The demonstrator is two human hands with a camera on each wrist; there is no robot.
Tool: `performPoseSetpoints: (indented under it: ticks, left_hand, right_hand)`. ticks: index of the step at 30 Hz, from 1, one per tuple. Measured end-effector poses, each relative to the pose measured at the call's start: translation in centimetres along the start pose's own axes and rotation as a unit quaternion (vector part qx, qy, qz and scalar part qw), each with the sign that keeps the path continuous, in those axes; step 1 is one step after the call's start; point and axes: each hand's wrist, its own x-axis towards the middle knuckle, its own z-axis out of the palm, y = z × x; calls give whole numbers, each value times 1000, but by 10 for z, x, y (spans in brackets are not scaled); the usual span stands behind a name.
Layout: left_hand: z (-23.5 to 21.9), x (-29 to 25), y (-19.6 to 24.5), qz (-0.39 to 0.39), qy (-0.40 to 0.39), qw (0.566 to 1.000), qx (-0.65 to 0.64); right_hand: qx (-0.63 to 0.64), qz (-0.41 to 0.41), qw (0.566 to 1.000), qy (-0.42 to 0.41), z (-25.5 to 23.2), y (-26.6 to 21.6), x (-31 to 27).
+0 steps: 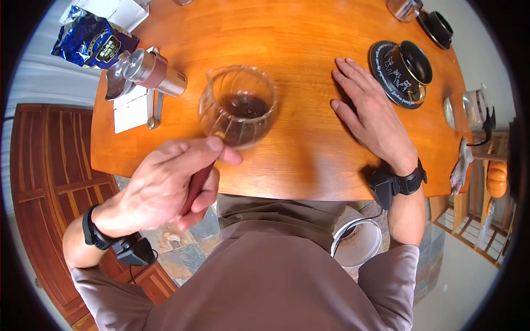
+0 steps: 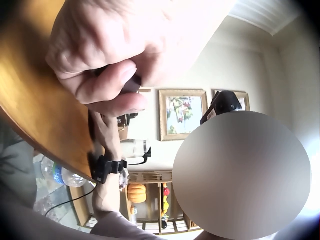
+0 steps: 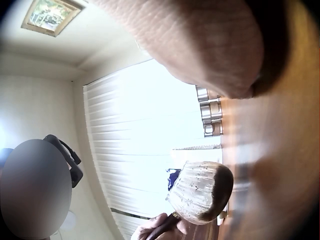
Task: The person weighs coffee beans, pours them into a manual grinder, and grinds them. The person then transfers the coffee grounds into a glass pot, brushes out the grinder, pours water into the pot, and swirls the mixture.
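Observation:
My left hand [image 1: 165, 179] grips the dark wooden handle [image 1: 197, 185] of a ribbed glass coffee server [image 1: 238, 126]. Dark coffee lies in its bottom. From the side, in the right wrist view, the server [image 3: 199, 192] hangs above the table, the coffee gathered toward its base. My right hand [image 1: 371, 113] rests palm down on the wooden table [image 1: 292, 33], fingers extended and nothing in its grasp. Just beyond those fingers, a black cup [image 1: 414, 65] stands on a black saucer [image 1: 382, 70] with white lettering. In the left wrist view, curled fingers [image 2: 107, 85] wrap the handle.
At the left stand a metal hand grinder [image 1: 157, 71], a white scale [image 1: 132, 110] and a blue foil bag [image 1: 94, 41]. Along the right edge are a glass kettle [image 1: 466, 109], a grey cloth [image 1: 461, 165] and another black cup [image 1: 440, 27]. A white bin [image 1: 361, 251] sits below.

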Motion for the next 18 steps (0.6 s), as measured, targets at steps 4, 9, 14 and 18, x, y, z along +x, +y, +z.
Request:
performPoseSetpoints:
  ticks: [4,9,14,18]
  left_hand:
    - [11,12,-6,8,-5,1000,-11]
    - [7,3,-16,18,-5,1000,-11]
    - [22,19,-20,79,15,996,30]
    - [23,16,-37,117,-15,993,17]
  right_hand:
    - [1,-5,1000,-5,0,1,1]
    - [5,-5,1000,-1,0,1,0]
    - [-3,-8,1000,-7,-1,1,2]
    - [3,7,1000,-18,-1,0,1]
